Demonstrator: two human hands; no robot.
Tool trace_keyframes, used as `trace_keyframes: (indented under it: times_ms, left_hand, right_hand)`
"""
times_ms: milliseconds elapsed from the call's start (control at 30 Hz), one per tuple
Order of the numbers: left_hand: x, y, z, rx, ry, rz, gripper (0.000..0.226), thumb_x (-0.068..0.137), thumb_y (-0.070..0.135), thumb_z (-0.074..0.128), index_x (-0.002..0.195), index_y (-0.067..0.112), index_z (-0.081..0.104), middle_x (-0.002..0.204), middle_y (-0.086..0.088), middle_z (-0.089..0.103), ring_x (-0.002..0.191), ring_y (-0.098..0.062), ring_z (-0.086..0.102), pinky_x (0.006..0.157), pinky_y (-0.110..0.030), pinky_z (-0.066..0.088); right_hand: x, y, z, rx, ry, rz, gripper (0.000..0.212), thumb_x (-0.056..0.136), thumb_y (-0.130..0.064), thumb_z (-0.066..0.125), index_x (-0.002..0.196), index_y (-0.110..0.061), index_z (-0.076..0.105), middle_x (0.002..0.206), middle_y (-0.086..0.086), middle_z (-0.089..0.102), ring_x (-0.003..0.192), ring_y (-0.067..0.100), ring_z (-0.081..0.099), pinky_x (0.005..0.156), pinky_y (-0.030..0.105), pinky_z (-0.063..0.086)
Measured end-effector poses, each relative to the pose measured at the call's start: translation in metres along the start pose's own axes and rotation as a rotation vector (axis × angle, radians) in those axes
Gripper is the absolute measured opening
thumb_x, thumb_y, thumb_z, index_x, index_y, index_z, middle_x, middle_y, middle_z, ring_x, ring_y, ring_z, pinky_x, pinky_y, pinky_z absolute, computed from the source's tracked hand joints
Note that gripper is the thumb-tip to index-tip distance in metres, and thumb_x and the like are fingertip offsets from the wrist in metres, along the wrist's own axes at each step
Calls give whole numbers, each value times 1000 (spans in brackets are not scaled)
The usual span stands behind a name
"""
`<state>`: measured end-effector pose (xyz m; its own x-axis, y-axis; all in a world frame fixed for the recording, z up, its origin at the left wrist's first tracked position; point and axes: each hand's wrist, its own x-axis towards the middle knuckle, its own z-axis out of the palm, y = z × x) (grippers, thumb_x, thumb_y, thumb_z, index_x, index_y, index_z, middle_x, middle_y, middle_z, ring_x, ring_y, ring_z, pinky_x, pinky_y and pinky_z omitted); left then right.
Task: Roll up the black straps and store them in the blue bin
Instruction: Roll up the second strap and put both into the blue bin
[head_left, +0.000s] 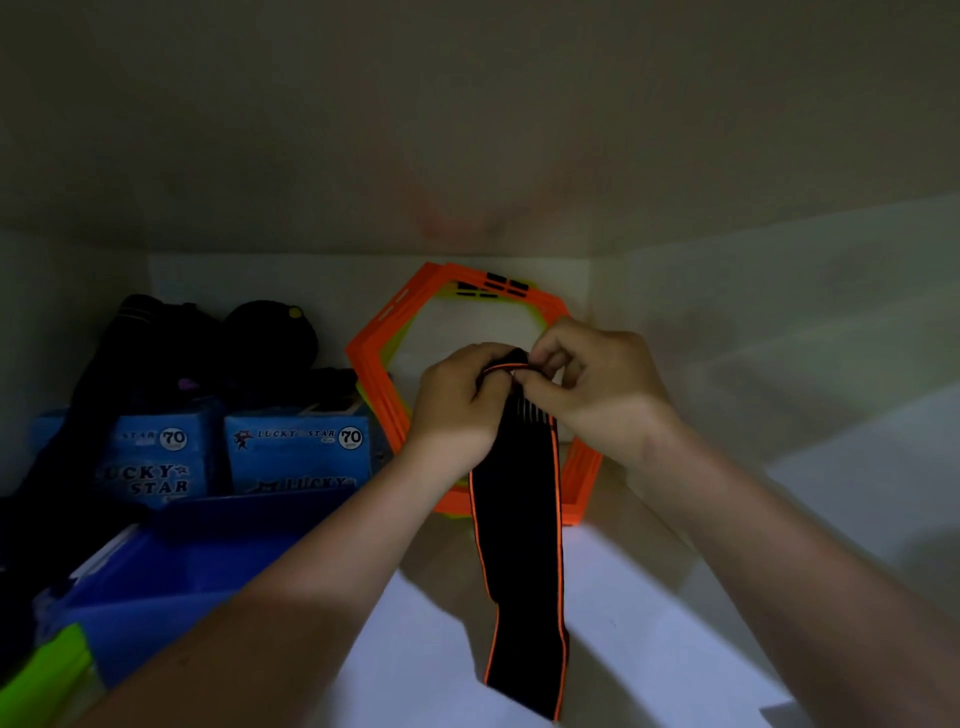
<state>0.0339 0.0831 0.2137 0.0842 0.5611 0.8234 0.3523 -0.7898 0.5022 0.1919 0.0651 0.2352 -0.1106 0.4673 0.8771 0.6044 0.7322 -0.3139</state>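
A black strap (522, 540) with orange edges hangs down over the white shelf. Its top end is pinched between both hands, where a small fold or roll shows. My left hand (457, 402) grips that end from the left, and my right hand (597, 382) pinches it from the right with thumb and fingers. The strap's lower end dangles loose near the shelf's front. The blue bin (208, 566) stands at the lower left, its inside dark and hard to read.
Orange hexagonal frames (374, 364) lean against the back wall behind my hands. Two blue "Lucky Star" boxes (298, 449) stand at the left, with dark bundled items (171, 348) on top. A green-yellow object (47, 670) sits at the bottom left corner.
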Motion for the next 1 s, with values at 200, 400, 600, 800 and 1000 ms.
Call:
trace_keyframes:
  times_ms: [200, 400, 600, 800, 1000]
  left_hand:
    - [-21, -7, -13, -965, -490, -671, 66, 65, 37, 84, 120, 3, 71, 121, -26, 69, 117, -40, 64, 108, -48, 47]
    - [-48, -18, 15, -1365, -732, -602, 70, 69, 38, 74, 128, 3, 61, 122, -22, 68, 118, -42, 63, 105, -53, 44]
    - [-87, -29, 43, -1440, -753, -713, 79, 73, 29, 62, 145, 4, 44, 107, -11, 54, 96, -28, 58, 100, -59, 39]
    - [-143, -48, 51, -1456, -671, -902, 72, 77, 18, 48, 147, 1, 43, 113, -18, 59, 100, -36, 61, 99, -54, 43]
    - [-181, -62, 45, -1004, -655, -1176, 51, 79, 23, 51, 121, 0, 70, 124, -23, 68, 122, -44, 60, 113, -52, 38]
  right_hand:
    - [9, -11, -2, -15, 42, 49, 12, 77, -28, 71, 77, -23, 60, 54, -7, 61, 49, 13, 60, 50, 39, 55]
    - [11, -9, -3, -100, 63, 28, 14, 80, -21, 72, 72, -18, 60, 49, -10, 55, 46, 10, 51, 51, 28, 47]
    - [24, 15, 5, -213, 39, 41, 14, 79, -20, 70, 71, -20, 59, 57, -1, 63, 55, 19, 61, 57, 34, 51]
    - [21, 70, 38, -265, -80, 229, 12, 79, -22, 70, 75, -11, 66, 72, 6, 70, 70, 24, 65, 65, 36, 52]
    - [-18, 124, 73, -348, -245, 465, 17, 79, -20, 71, 87, -5, 71, 96, 14, 73, 93, 33, 67, 66, 29, 41]
